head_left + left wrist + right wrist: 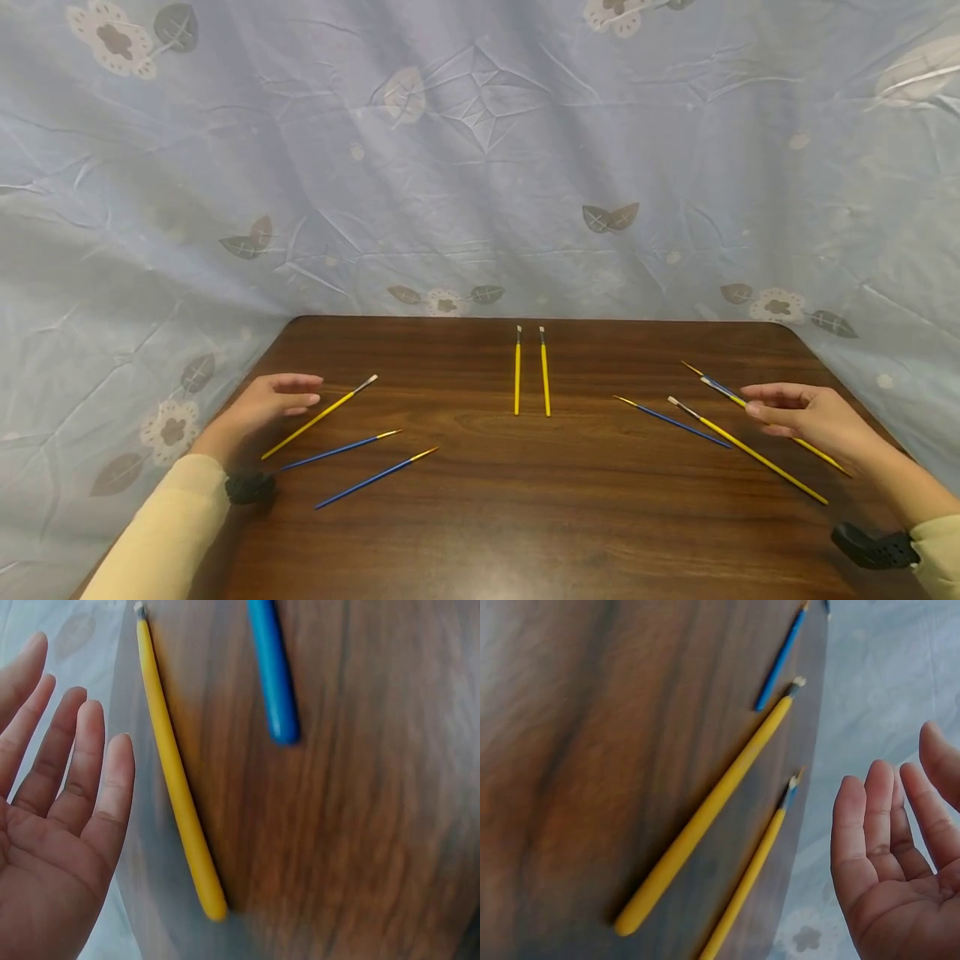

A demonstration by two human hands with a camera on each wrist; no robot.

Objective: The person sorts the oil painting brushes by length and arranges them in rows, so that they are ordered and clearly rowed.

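My left hand [266, 408] hovers over the table's left side, fingers extended, with nothing in them. Just beside it lies a yellow-handled paintbrush [318, 418], also seen in the left wrist view. Two blue paintbrushes, an upper one [337, 452] and a lower one [375, 479], lie nearer the front. On the other side, my right hand [817, 423] is above a yellow paintbrush [821, 454], covering part of it; the right wrist view shows its fingers loosely spread and holding nothing. A second yellow paintbrush [712, 802] and a blue one [682, 423] lie closer to the middle.
Two yellow paintbrushes, a left one [517, 375] and a right one [545, 375], stand side by side at the back centre of the brown table [480, 508]. A fine golden brush tip [692, 368] shows beyond my right hand. Floral cloth [480, 192] hangs behind.
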